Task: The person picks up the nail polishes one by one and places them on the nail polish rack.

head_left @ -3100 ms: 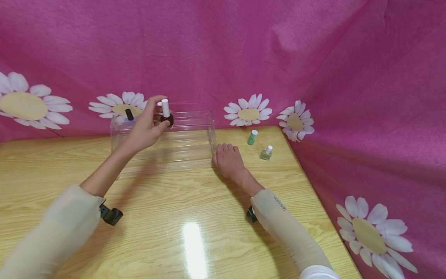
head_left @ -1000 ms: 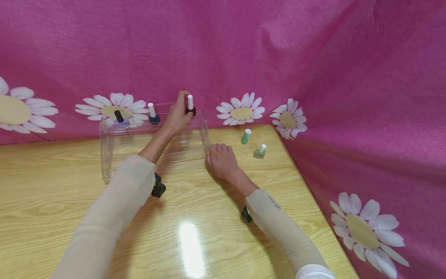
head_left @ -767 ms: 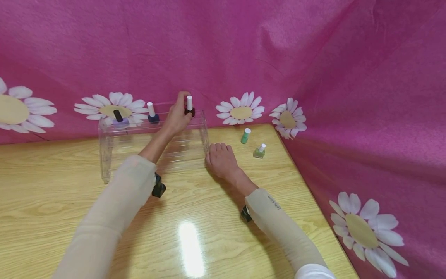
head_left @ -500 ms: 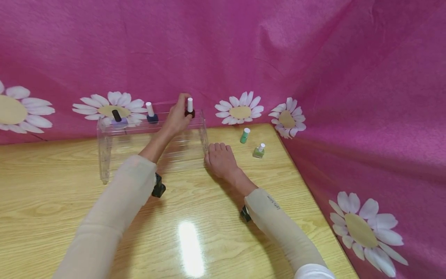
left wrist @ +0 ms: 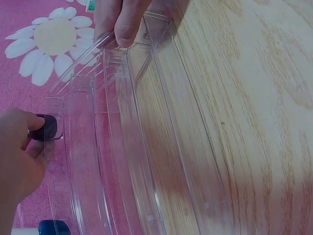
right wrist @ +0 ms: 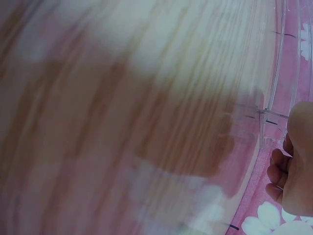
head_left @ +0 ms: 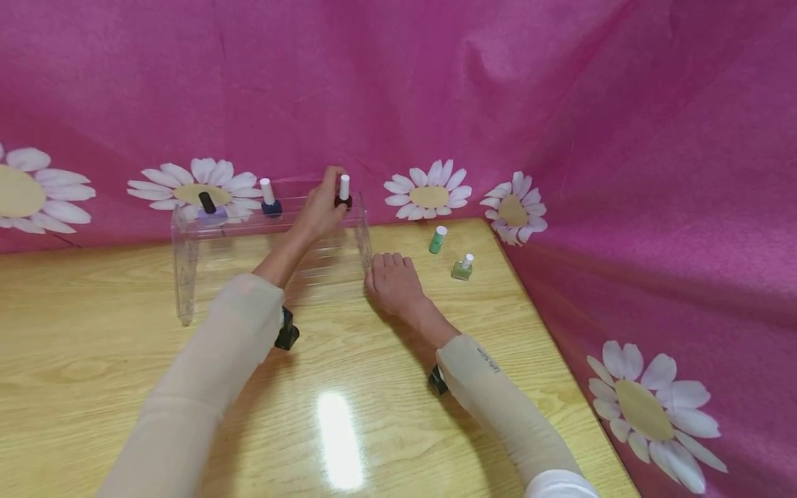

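Observation:
A clear acrylic tiered rack [head_left: 185, 277] stands on the table against the pink cloth. At the right end of its top tier, my left hand [head_left: 319, 213] pinches a dark nail polish bottle [head_left: 343, 201] with a white cap, upright. In the left wrist view the dark bottle [left wrist: 46, 127] is between thumb and fingers, at the tier's edge. My right hand [head_left: 396, 285] grips the rack's lower right front corner; its thumb and a finger show on the edge in the left wrist view. Further left on the top tier stand a navy bottle [head_left: 271, 207] and a lilac bottle [head_left: 212, 214].
Right of the rack, a green nail polish bottle [head_left: 437, 241] and an olive-green one [head_left: 462, 270] stand on the wooden table [head_left: 398, 443]. Pink flowered cloth [head_left: 349, 83] hangs behind the table and along its right side.
My left hand has moved right along the top tier with the dark bottle, uncovering the navy one. Lately it has shifted only slightly right. My right hand keeps its place on the rack.

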Tool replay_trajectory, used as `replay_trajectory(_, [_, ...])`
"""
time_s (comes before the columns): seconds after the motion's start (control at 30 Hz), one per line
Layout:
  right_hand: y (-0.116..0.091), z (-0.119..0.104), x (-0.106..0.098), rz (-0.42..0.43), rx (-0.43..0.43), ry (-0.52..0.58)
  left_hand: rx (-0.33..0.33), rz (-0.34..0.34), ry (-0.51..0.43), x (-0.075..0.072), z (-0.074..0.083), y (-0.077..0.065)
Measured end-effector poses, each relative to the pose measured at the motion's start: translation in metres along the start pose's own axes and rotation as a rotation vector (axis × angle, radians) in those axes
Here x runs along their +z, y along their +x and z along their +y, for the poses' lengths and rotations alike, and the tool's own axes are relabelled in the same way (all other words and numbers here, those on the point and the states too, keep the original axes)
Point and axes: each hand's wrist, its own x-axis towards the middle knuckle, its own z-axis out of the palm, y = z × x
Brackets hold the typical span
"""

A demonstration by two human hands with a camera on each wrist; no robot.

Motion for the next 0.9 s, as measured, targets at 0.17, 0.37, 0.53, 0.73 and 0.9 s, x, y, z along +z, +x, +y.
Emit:
replay_trajectory(0.17, [0.000,0.000,-0.001,-0.003,0.008,0.000,0.003,0.012,0.005,0.000,0.000,0.002])
replay_trajectory(0.37, [0.001,-0.001,-0.001,-0.001,0.007,-0.003,0.002,0.017,0.000,-0.001,0.001,0.001])
replay_trajectory(0.53, [0.001,0.000,0.000,-0.038,0.015,-0.005,-0.036,0.026,-0.083,-0.006,0.003,-0.004])
replay_trajectory(0.73, [0.003,-0.001,0.000,-0.064,0.028,0.000,-0.056,0.073,-0.080,-0.019,0.004,-0.014])
replay_trajectory(0.9, [0.003,-0.001,0.000,-0.043,0.023,0.007,-0.014,0.094,-0.038,-0.031,0.006,-0.026])
